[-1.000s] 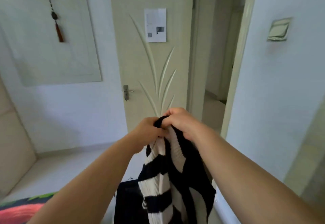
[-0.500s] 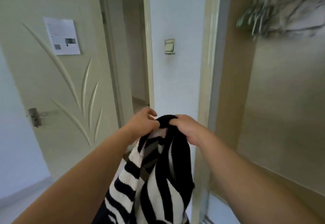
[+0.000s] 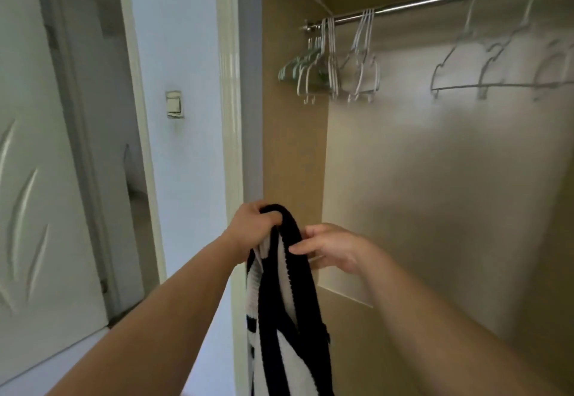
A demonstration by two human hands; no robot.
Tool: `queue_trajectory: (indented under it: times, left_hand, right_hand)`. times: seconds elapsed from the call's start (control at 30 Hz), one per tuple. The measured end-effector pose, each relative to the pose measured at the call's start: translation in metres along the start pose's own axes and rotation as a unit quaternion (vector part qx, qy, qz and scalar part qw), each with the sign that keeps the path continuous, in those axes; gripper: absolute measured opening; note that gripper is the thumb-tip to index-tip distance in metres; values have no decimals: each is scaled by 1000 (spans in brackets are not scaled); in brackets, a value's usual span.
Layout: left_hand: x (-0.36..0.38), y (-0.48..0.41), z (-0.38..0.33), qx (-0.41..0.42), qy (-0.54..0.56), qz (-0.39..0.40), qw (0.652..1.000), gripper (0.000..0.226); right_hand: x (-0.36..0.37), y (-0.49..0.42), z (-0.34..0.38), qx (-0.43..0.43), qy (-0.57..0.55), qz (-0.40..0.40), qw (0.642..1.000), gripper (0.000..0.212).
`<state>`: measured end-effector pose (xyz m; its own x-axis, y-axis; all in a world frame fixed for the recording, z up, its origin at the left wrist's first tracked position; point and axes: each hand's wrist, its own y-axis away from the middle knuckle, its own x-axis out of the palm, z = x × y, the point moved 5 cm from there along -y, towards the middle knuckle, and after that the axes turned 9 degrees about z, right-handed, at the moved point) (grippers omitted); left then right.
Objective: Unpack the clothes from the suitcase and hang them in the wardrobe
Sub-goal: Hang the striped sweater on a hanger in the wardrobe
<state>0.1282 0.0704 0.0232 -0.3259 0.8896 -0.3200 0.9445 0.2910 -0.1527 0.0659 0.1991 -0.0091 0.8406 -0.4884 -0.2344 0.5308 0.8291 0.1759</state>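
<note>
Wardrobe is open and fills the right side of the view. Nothing is hanging inside it. A room door stands ajar at left.

Steel rail runs along the top of the wardrobe. It carries a tight bunch of bare hangers at its left end and a few spaced wire hangers further right.

Black-and-white striped sweater hangs in mid-air in front of the wardrobe's left wall, well below the rail. Suitcase isn't in view.

Left hand holds the sweater's weight, with its fingers curled tight round the top fold. Right hand is just beside it. Its fingers are loose and apart, the tips brushing the black edge, not clamped on it.

Light switch sits on the wall between the door and the wardrobe.

Step, my read: carry is done and the garment is at the wardrobe, not yet on a hanger. Next move likely needs the free right hand up at the rail to unhook one hanger. The spaced ones look easier than the bunch. Then feed it through the neck and hook it back.

No brands, labels or legible writing anywhere.
</note>
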Motion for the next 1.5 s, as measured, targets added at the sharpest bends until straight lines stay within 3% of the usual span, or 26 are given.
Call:
queue_trajectory:
  times: [0.1, 0.2, 0.3, 0.33, 0.37, 0.43, 0.53, 0.63, 0.73, 0.93, 1.07, 1.17, 1.23, 1.3, 1.4, 1.5]
  left_hand:
    - [32, -20, -12, 2, 6, -5, 1000, 13]
    - [68, -41, -22, 17, -228, 16, 973, 15]
    - [118, -63, -31, 7, -377, 75, 923, 15]
    - [133, -70, -33, 1, -371, 98, 924, 16]
    - [145, -79, -36, -13, -306, 110, 945, 18]
    - [160, -97, -42, -60, -87, 108, 988, 23]
    - [173, -125, -57, -61, 62, 82, 993, 19]
    - [197, -145, -81, -22, 67, 154, 986, 15]
    - [220, -164, -106, 13, -6, 247, 969, 22]
    - [260, -215, -145, -3, 98, 231, 968, 20]
    - [287, -228, -165, 4, 105, 226, 968, 17]
    - [297, -234, -176, 1, 122, 223, 967, 23]
    - [300, -238, -178, 8, 129, 222, 966, 30]
    - [303, -241, -181, 11, 140, 224, 965, 31]
    - [313, -243, -186, 13, 132, 234, 963, 29]
    - [323, -242, -192, 17, 137, 242, 960, 20]
  right_hand:
    - [-45, 11, -10, -18, -35, -64, 997, 27]
    - [-87, 18, 6, -82, -87, -131, 984, 43]
    - [-117, 21, 20, -76, 7, -173, 982, 43]
    - [-126, 23, 24, -72, 38, -188, 979, 36]
    - [-137, 26, 25, -69, 57, -201, 975, 28]
    - [-160, 34, 25, -69, 59, -221, 971, 19]
    - [-192, 47, 20, -69, 63, -246, 965, 18]
    - [-236, 60, 21, -71, 43, -331, 940, 25]
    - [-274, 76, 32, -56, 70, -397, 913, 29]
    - [-317, 91, 39, -1, 122, -402, 907, 22]
    - [-342, 100, 47, 15, 152, -415, 897, 13]
    - [-357, 111, 49, 29, 134, -387, 912, 7]
    - [-373, 123, 44, 26, 103, -413, 905, 10]
    - [-397, 143, 37, -20, 21, -500, 865, 11]
    - [-425, 181, 32, -161, -160, -620, 751, 21]
    - [-438, 205, 64, -271, -165, -653, 688, 26]
